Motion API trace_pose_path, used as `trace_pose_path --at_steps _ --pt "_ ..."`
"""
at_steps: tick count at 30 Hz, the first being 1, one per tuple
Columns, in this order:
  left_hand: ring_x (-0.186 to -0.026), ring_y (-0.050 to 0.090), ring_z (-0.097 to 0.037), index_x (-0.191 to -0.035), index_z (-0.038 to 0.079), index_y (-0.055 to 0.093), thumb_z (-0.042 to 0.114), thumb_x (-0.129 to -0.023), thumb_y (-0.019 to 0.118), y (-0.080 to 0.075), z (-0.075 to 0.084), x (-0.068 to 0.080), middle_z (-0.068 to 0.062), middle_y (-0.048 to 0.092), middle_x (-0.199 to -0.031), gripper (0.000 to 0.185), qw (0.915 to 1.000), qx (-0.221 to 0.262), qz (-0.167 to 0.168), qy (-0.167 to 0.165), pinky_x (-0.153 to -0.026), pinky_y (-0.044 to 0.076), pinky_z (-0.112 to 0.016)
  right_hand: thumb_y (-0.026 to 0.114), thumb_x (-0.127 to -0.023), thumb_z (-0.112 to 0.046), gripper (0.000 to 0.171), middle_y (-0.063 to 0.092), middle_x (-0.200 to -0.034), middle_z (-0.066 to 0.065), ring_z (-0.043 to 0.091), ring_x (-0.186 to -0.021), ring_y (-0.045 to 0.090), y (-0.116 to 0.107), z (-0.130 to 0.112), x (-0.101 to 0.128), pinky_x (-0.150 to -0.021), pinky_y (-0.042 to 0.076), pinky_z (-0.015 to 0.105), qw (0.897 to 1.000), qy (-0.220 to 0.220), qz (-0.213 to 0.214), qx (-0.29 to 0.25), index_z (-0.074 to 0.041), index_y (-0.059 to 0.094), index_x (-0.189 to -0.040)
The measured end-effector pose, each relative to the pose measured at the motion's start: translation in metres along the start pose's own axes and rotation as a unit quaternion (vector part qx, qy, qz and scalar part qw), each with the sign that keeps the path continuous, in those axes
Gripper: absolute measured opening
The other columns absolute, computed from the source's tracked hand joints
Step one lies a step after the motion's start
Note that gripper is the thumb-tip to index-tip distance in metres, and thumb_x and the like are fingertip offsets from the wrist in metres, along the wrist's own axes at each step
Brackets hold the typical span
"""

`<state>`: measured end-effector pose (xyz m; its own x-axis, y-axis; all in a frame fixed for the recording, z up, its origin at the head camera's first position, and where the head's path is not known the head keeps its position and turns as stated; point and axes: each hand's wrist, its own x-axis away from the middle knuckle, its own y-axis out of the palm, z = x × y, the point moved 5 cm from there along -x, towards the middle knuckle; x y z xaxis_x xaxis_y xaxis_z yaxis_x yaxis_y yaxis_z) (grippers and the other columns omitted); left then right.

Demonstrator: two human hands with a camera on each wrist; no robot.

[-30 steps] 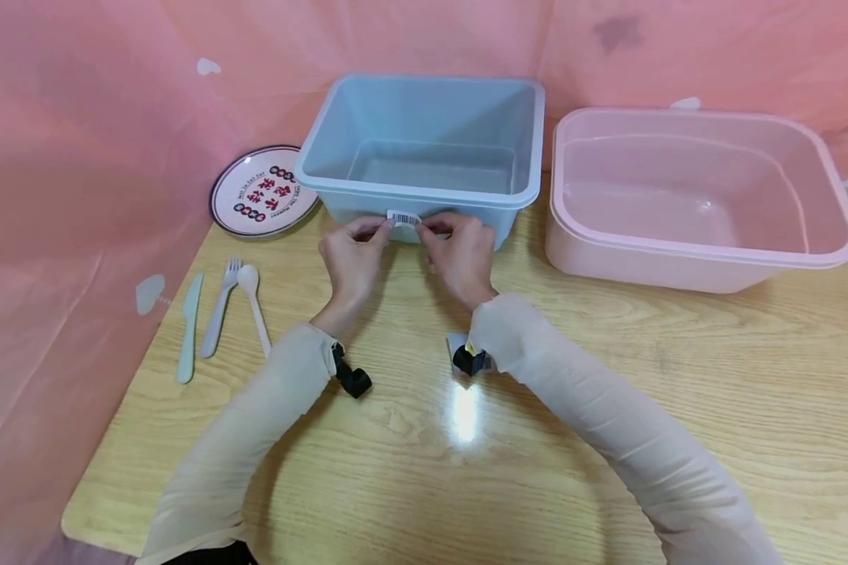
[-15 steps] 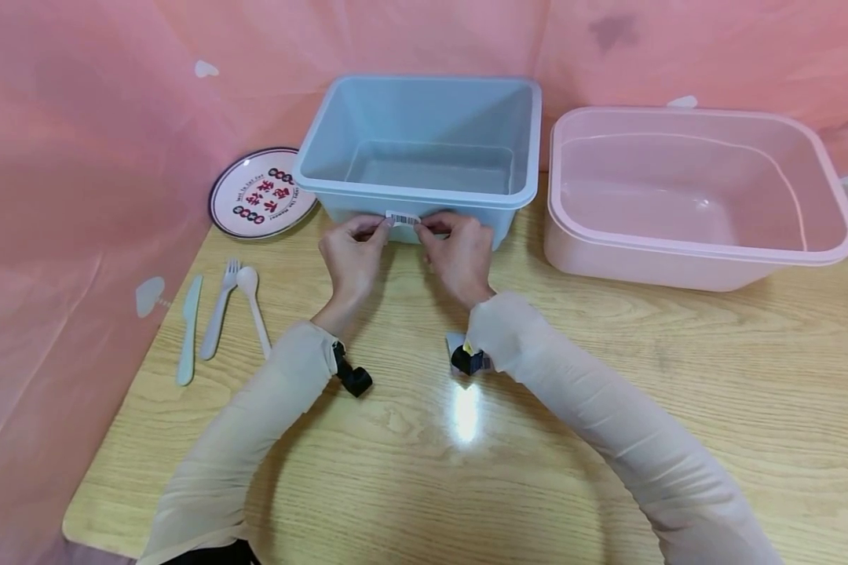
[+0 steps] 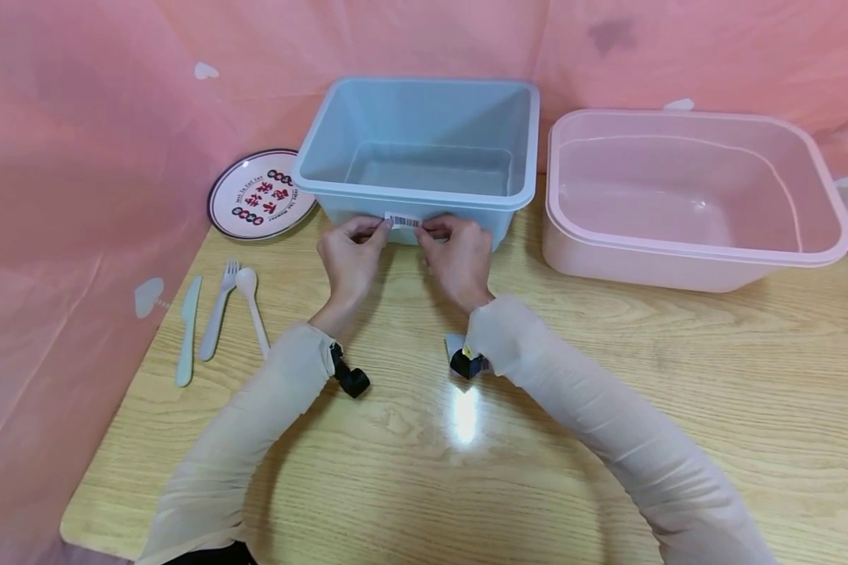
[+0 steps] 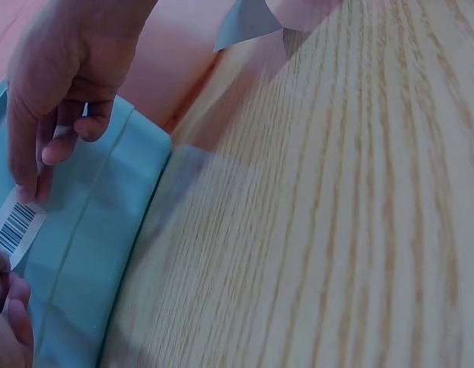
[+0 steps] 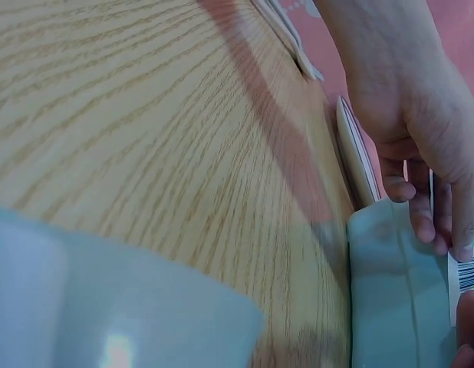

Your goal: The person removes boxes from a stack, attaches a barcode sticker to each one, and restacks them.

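A small white barcode sticker (image 3: 403, 220) sits on the near outer wall of the rectangular light-blue plastic tub (image 3: 424, 149), just under its rim, and both hands are on it. The left hand (image 3: 349, 255) has its grip pinched on the sticker's left end, fingertips (image 3: 380, 227) pressed to the label; the right hand (image 3: 459, 255) has its grip pinched on the right end, the other fingers curled underneath. The wrist views show the barcode lying against the blue wall between the two sets of fingers.

The tub stands at the back of the light wooden worktop (image 3: 608, 377). Just beside it, to the right, is a wide pale-pink plastic basin (image 3: 692, 196). To the left lies a round white plate with red lettering (image 3: 257, 192), and nearer the front a pale plastic knife (image 3: 188, 329), fork (image 3: 219, 318) and spoon (image 3: 253, 306) lie side by side. Pink sheeting (image 3: 78, 157) hangs behind and to the left.
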<state>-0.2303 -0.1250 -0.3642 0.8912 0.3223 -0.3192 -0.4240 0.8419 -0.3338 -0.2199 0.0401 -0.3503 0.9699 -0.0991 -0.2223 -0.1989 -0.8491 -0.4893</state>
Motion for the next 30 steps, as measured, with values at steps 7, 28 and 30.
trace_pose_path --at_steps 7,28,30 --pt "-0.062 0.059 -0.003 -0.084 0.005 0.077 0.021 -0.082 0.078 -0.003 -0.001 0.001 -0.011 0.074 -0.076 0.016 1.0 -0.008 -0.004 0.003 -0.057 0.047 -0.013 0.071 -0.088 -0.022 0.018 0.076 -0.083 0.008 0.017 -0.056 0.068 -0.001 0.002 0.002 -0.065 0.056 0.028 1.0 -0.007 -0.006 -0.004 -0.006 0.076 -0.094" --pt "-0.064 0.062 -0.02 -0.103 -0.002 0.07 -0.002 -0.087 0.061 0.007 0.004 0.001 -0.017 0.073 -0.086 0.018 0.9711 -0.041 -0.218 0.088 -0.055 0.046 -0.016 0.058 -0.092 -0.014 0.035 0.072 -0.099 0.012 0.018 -0.072 0.066 0.023 0.002 0.004 -0.056 0.049 0.022 0.984 -0.017 -0.177 0.001 -0.003 0.061 -0.125" --pt "-0.064 0.061 -0.019 -0.102 0.0 0.07 -0.001 -0.087 0.061 0.007 0.005 0.0 -0.015 0.073 -0.085 0.018 0.9706 -0.048 -0.216 0.094 -0.056 0.045 -0.017 0.057 -0.092 -0.014 0.034 0.071 -0.097 0.012 0.018 -0.069 0.065 0.022 -0.001 0.003 -0.056 0.05 0.023 0.983 -0.023 -0.182 -0.007 -0.004 0.061 -0.125"
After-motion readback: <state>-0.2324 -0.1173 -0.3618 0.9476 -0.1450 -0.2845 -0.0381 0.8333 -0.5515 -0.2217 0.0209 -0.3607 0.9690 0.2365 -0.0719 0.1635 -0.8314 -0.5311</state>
